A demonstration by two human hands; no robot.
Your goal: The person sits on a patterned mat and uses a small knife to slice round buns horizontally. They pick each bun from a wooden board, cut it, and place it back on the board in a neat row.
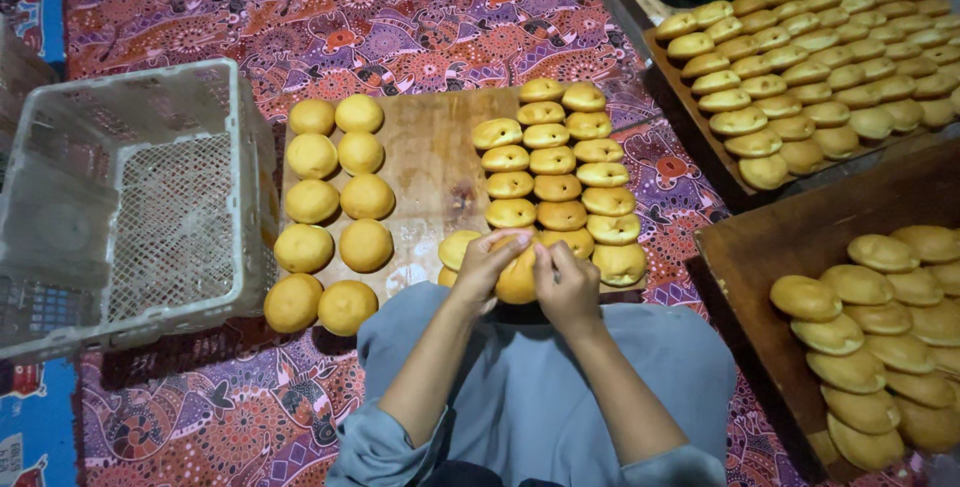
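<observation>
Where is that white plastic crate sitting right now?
In the head view the white plastic crate lies tipped on its side at the left, on the patterned cloth, right beside the two columns of round buns on the wooden board.

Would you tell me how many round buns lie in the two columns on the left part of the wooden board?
10 round buns: five in the left column, five in the right column, beside the white plastic crate. None look hidden there; the wooden board holds separate overlapped rows further right.
</observation>
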